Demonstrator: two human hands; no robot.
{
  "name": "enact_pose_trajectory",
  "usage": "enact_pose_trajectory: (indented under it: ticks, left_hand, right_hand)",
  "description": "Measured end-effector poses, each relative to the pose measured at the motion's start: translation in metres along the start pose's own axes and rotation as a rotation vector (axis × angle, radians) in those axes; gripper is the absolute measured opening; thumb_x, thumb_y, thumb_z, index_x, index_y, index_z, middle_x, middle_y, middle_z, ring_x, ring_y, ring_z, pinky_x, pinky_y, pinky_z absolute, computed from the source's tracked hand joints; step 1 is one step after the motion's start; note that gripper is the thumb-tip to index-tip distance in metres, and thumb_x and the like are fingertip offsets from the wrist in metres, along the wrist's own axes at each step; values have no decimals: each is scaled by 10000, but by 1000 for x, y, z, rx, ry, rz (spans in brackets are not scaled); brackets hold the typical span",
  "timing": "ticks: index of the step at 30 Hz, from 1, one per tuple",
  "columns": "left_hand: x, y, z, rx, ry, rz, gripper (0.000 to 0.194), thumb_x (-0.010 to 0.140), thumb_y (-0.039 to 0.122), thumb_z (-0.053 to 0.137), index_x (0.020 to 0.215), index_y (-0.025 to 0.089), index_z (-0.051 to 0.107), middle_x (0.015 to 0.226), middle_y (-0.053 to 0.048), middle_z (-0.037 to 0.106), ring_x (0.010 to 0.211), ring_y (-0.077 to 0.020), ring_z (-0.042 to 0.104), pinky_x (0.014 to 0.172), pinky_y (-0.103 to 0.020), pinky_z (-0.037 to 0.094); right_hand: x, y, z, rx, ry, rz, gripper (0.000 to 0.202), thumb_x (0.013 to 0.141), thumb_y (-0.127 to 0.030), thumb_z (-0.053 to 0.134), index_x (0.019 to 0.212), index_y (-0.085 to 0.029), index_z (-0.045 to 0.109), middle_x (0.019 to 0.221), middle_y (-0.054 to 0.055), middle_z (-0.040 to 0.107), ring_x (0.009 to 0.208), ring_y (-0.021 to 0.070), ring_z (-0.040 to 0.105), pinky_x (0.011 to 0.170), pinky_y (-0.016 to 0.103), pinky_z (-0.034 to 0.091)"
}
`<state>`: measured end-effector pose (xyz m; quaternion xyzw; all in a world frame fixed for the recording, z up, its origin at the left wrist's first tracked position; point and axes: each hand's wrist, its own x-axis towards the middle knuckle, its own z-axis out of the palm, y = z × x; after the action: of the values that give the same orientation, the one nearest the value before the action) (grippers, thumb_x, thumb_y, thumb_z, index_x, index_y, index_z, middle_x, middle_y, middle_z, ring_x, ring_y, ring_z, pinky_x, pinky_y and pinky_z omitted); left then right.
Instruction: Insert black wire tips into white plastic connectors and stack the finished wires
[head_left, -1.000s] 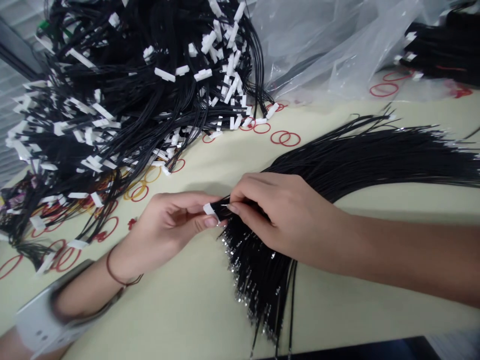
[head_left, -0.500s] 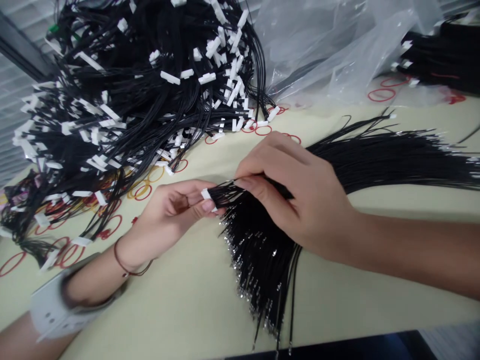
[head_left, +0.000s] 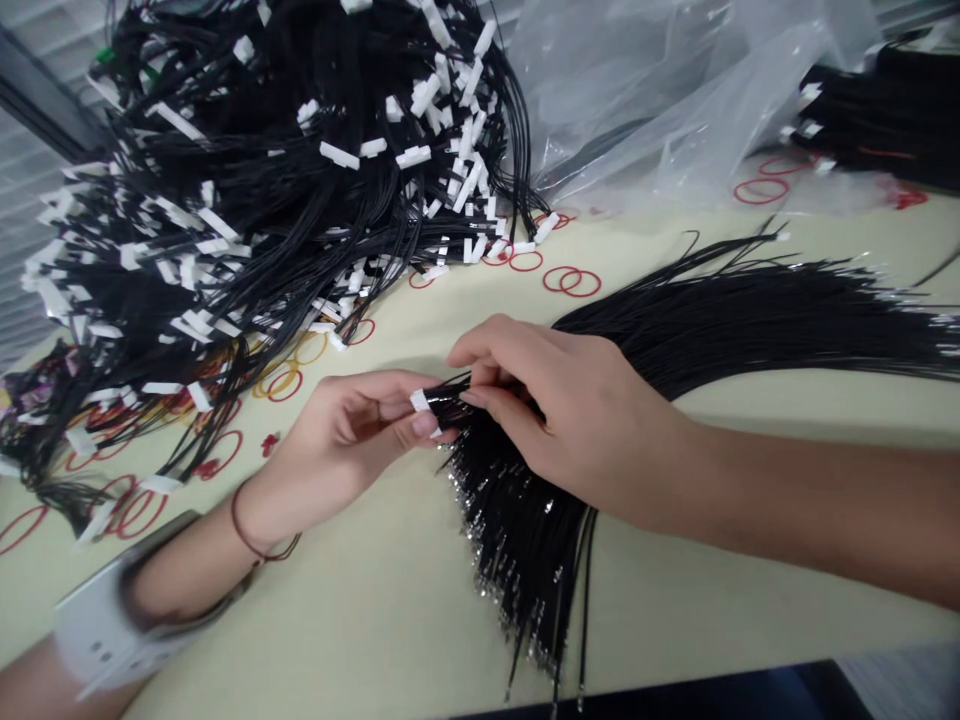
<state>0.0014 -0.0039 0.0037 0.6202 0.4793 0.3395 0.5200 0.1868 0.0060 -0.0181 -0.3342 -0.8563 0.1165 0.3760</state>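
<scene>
A small white connector (head_left: 422, 402) with black wires running out of its right side is pinched between the thumb and fingers of my left hand (head_left: 352, 435). Just to the right, my right hand (head_left: 570, 415) has its thumb and index finger closed on thin black wires close to the connector. Beneath my right hand lies a thick bundle of black wires (head_left: 517, 530), its silvery metal tips fanned out toward the lower left. The bundle continues to the right, with more metal tips at its far end.
A large heap of black cables (head_left: 300, 190) with white connectors fills the upper left. Red rubber bands (head_left: 572, 282) lie on the pale table (head_left: 337, 620). A clear plastic bag (head_left: 637, 110) is at the back, with more black cables (head_left: 885, 120) to its right.
My right hand has moved left and slightly down, closer to the connector. My left hand and the connector have shifted slightly right and down.
</scene>
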Motion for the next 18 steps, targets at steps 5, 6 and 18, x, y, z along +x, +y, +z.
enact_pose_trajectory:
  ticks: [5,6,18]
  left_hand:
    - [-1,0,0,-13,5,-8,233,738,37,599,905,171,690,695,33,715,642,-67,657,634,-132,524]
    - [-1,-1,0,-16,-3,-3,241,738,32,597,905,177,693,696,36,717,642,-63,655,632,-126,523]
    - [-5,-3,0,58,-28,105,281,674,-20,620,854,176,710,682,19,713,609,-72,613,601,-146,516]
  right_hand:
    - [0,0,-2,49,-12,5,168,794,-107,452,950,-168,466,748,-48,548,636,44,510,576,154,374]
    - [0,0,-2,70,-12,-5,162,797,-110,450,948,-167,467,751,-51,550,638,36,511,575,144,372]
    - [-1,-4,-2,129,-37,-65,197,761,-34,459,920,-151,474,740,-67,538,620,19,472,528,138,338]
